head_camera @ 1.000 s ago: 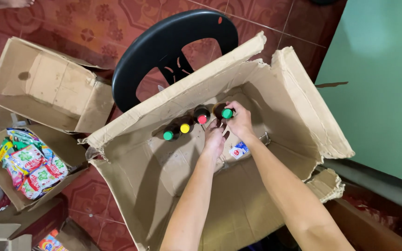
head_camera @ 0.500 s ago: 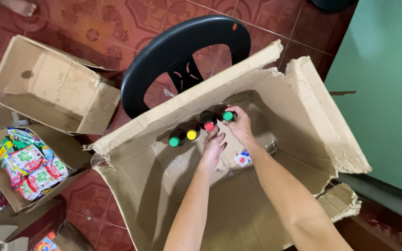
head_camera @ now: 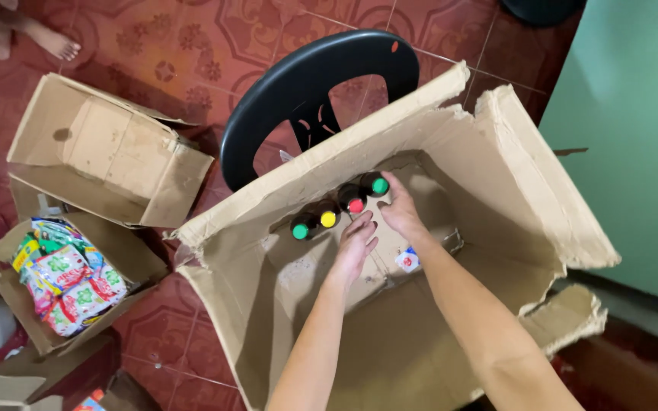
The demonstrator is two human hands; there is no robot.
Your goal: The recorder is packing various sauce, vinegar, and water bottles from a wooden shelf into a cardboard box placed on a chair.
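Note:
Both my arms reach down into a big open cardboard box (head_camera: 512, 175). Along its far inner wall stands a row of dark bottles: a green-capped one (head_camera: 301, 230), a yellow-capped one (head_camera: 329, 218), a red-capped one (head_camera: 356, 205) and another green-capped one (head_camera: 379, 185). My left hand (head_camera: 353, 245) hovers flat with fingers apart just in front of the red-capped bottle. My right hand (head_camera: 400, 209) rests against the rightmost green-capped bottle, fingers touching its side. A small white and red packet (head_camera: 407, 260) lies on the box floor under my right forearm.
A black plastic chair (head_camera: 306, 91) stands behind the box. An empty cardboard box (head_camera: 108, 152) lies at the left, and below it a box of colourful packets (head_camera: 62, 278). A green wall (head_camera: 634, 114) runs along the right. Someone's bare foot (head_camera: 51, 42) shows at top left.
The view has shifted so the box sits a little lower and more to the right. My hands stay at the bottle row, the left one edging closer to the red-capped bottle.

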